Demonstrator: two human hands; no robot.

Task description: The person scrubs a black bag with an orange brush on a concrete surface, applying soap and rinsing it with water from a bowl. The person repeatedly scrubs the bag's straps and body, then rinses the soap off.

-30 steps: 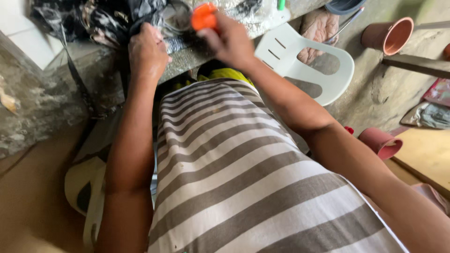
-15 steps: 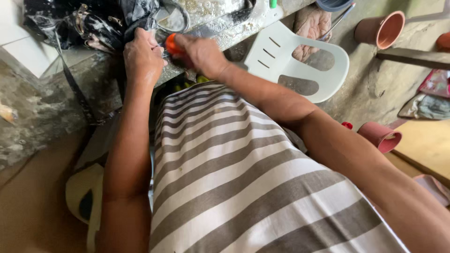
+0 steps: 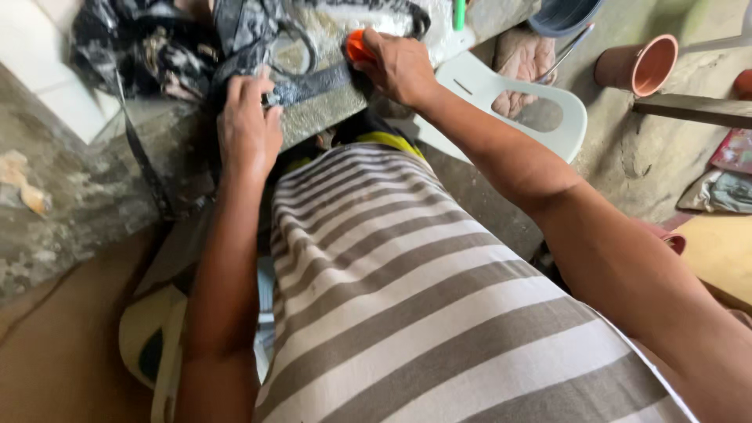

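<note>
A dark strap (image 3: 317, 84) lies along the near edge of the wet concrete bench (image 3: 329, 117); the left hand (image 3: 249, 129) presses flat on its buckle end; the right hand (image 3: 399, 66) pinches a small orange object (image 3: 357, 47) against the strap; a white plastic chair (image 3: 540, 110) stands just beside the bench.

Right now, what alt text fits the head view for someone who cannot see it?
A person in a striped shirt presses an orange brush with the right hand onto a dark strap pinned by the left hand on a concrete slab; a white plastic chair stands beyond.
</note>
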